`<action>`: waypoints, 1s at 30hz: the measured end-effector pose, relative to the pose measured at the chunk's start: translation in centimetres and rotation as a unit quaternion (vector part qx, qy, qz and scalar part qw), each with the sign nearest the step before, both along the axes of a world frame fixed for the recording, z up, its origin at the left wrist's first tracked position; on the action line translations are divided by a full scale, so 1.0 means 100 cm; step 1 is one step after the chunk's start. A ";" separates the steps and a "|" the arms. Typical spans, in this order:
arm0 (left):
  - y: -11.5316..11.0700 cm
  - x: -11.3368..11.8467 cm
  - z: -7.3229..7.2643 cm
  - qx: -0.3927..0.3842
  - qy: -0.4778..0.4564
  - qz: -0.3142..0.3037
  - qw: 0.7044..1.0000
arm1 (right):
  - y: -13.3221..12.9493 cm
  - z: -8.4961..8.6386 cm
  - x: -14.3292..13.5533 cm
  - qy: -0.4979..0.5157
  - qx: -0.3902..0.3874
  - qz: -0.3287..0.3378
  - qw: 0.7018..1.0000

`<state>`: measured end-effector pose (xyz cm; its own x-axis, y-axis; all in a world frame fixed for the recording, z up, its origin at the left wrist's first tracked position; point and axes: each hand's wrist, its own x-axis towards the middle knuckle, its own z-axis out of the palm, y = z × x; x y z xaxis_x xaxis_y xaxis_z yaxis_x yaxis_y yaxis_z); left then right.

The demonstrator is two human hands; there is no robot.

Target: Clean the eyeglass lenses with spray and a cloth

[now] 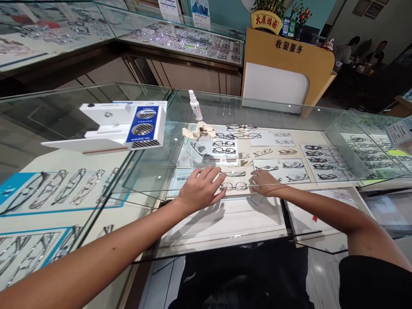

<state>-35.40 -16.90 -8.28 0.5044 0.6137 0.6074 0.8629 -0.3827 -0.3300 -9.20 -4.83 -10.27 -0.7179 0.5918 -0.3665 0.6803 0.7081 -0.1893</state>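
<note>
My left hand point(202, 188) is over the glass counter's near edge, its fingers apart and nothing in it. To its right, my right hand point(264, 182) reaches to the same edge, fingers bent down beside a round-framed pair of glasses point(234, 186); whether it touches anything is hidden. Several glasses lie on white display cards point(305, 171) under and around the glass. Beyond my left hand are a crumpled beige cloth point(201, 130) and an upright white spray bottle point(195, 105).
An open white and blue box point(144, 126) stands on the glass at the left. Below my hands a white drawer point(225, 227) is pulled out. Farther back are a yellow cashier desk point(289, 56), more glasses cases point(193, 43) and seated people point(346, 51).
</note>
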 end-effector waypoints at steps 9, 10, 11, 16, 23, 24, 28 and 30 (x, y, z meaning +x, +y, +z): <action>0.000 0.000 0.001 -0.001 -0.002 -0.004 1.000 | -0.031 0.040 -0.001 0.030 -0.151 0.036 0.987; 0.001 0.000 0.001 0.001 -0.003 -0.005 1.000 | -0.026 0.034 -0.001 0.016 -0.081 0.024 0.996; 0.001 0.000 0.001 0.002 -0.003 -0.006 1.000 | -0.018 0.026 -0.001 -0.001 -0.014 0.005 1.000; 0.002 0.000 -0.002 -0.002 -0.003 -0.003 1.000 | 0.042 -0.013 0.006 -0.032 0.091 -0.115 0.989; 0.002 0.000 -0.002 -0.003 0.003 -0.004 1.000 | 0.092 -0.045 0.004 -0.034 0.086 -0.158 0.983; 0.002 0.001 -0.002 0.001 0.004 -0.005 1.000 | 0.094 -0.048 0.003 -0.033 0.085 -0.161 0.983; 0.001 0.001 0.000 0.011 0.005 -0.011 1.000 | 0.099 -0.054 -0.002 -0.033 0.083 -0.168 0.982; 0.001 0.001 0.000 0.006 0.008 -0.010 1.000 | 0.099 -0.054 -0.003 -0.033 0.082 -0.171 0.981</action>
